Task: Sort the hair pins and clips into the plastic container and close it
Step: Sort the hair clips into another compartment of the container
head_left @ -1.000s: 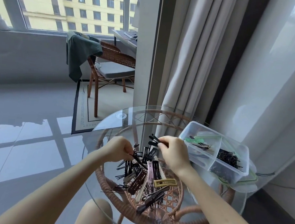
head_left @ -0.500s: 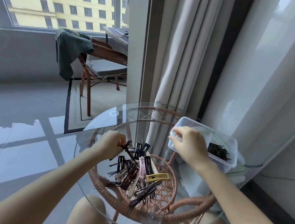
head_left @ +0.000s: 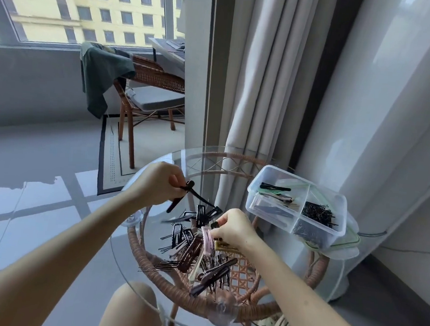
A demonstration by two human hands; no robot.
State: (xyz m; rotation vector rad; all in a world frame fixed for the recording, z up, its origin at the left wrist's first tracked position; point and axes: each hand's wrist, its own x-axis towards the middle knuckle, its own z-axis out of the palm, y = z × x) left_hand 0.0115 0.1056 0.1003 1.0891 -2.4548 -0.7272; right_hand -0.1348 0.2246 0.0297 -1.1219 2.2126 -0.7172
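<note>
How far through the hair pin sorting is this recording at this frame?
Partly done. The plastic container already holds bobby pins and a few clips in separate compartments. In hand: the left hand holds dark clips; the right hand picks at the pile on the glass table. Left: most of that pile, then the lid, which sits under the container.

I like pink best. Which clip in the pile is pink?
The long pale pink clip beside the right hand, mid-pile. Its neighbours are brown, black, cream or mustard yellow.
</note>
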